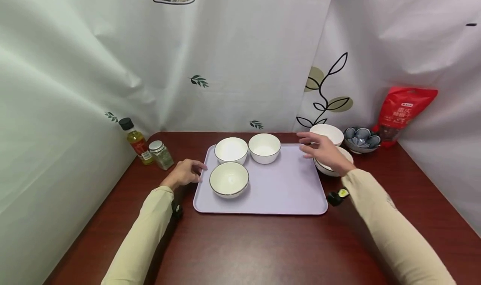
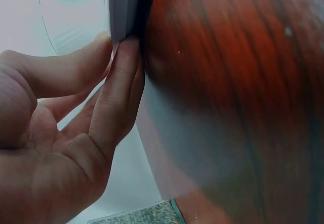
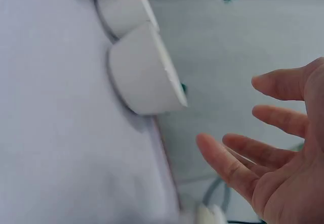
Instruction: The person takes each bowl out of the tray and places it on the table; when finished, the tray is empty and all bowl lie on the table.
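A lilac tray [image 1: 285,193] lies on the dark red-brown table, bearing three white bowls with dark rims: a back-left bowl [image 1: 231,149], one beside it [image 1: 264,147] and a nearer bowl [image 1: 229,180]. At the tray's left edge, my left hand [image 1: 185,172] pinches the rim; in the left wrist view the thumb and fingers [image 2: 109,100] meet on either side of it. My right hand [image 1: 325,151] is above the tray's back-right corner, holding nothing, its fingers [image 3: 228,166] spread and apart from the bowls. Partly behind that hand stand two more white bowls [image 1: 327,132].
At the back left stand an oil bottle [image 1: 138,143] and a spice jar [image 1: 161,155]. On the right are a bowl of blue-grey spoons [image 1: 361,141] and a red food pouch [image 1: 402,109]. White curtains [image 1: 240,59] enclose the table's back and sides.
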The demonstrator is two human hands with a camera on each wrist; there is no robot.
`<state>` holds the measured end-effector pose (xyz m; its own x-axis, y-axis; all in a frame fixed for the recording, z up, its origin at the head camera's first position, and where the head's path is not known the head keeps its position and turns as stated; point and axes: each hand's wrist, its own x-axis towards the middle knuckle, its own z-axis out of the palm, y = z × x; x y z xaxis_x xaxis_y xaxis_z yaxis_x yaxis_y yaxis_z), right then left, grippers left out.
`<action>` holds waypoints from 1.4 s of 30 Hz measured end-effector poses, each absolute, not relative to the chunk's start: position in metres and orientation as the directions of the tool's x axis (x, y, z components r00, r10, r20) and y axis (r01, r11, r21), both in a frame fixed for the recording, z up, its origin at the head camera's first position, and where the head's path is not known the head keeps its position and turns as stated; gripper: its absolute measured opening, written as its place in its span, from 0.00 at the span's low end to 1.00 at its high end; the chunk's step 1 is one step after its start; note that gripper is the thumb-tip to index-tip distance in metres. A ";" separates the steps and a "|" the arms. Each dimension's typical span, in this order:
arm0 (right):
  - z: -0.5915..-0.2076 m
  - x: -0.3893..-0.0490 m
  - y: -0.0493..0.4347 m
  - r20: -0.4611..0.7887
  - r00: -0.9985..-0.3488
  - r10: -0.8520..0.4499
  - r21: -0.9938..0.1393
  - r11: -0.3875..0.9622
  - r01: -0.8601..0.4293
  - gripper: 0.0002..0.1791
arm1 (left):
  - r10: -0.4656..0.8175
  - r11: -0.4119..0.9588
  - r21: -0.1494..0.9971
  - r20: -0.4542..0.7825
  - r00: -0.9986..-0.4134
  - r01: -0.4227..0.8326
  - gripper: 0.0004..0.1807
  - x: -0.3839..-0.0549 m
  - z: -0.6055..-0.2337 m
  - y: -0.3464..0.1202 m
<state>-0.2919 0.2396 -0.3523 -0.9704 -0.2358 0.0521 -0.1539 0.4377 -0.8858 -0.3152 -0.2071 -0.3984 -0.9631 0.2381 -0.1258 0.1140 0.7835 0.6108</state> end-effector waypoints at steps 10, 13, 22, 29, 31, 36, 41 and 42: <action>-0.387 -0.337 0.189 -0.123 -0.976 -0.182 -0.936 0.349 0.053 0.31 | 0.282 0.760 0.639 -0.153 -0.947 0.123 0.22 -0.320 -0.397 -0.213; -0.394 -0.342 0.184 -0.120 -0.981 -0.153 -0.947 0.315 0.067 0.31 | 0.292 0.764 0.632 -0.156 -0.944 0.132 0.23 -0.322 -0.396 -0.211; -0.404 -0.349 0.171 -0.133 -0.989 -0.072 -0.962 0.251 0.111 0.30 | 0.282 0.769 0.627 -0.161 -0.946 0.123 0.23 -0.321 -0.397 -0.213; -0.404 -0.348 0.160 -0.177 -0.982 -0.070 -0.965 0.210 0.159 0.32 | 0.272 0.769 0.630 -0.167 -0.948 0.109 0.23 -0.320 -0.395 -0.214; -0.404 -0.348 0.157 -0.188 -0.981 -0.055 -0.968 0.179 0.175 0.32 | 0.266 0.775 0.624 -0.170 -0.949 0.106 0.23 -0.320 -0.395 -0.214; -0.399 -0.350 0.154 -0.209 -0.978 0.007 -0.965 0.162 0.207 0.35 | 0.266 0.781 0.614 -0.167 -0.949 0.110 0.23 -0.322 -0.395 -0.214; -0.397 -0.346 0.156 -0.216 -0.976 0.040 -0.957 0.190 0.219 0.36 | 0.263 0.778 0.621 -0.180 -0.948 0.098 0.22 -0.320 -0.395 -0.214; -0.396 -0.345 0.158 -0.211 -0.977 0.043 -0.956 0.198 0.215 0.35 | 0.264 0.776 0.623 -0.181 -0.947 0.097 0.22 -0.320 -0.395 -0.214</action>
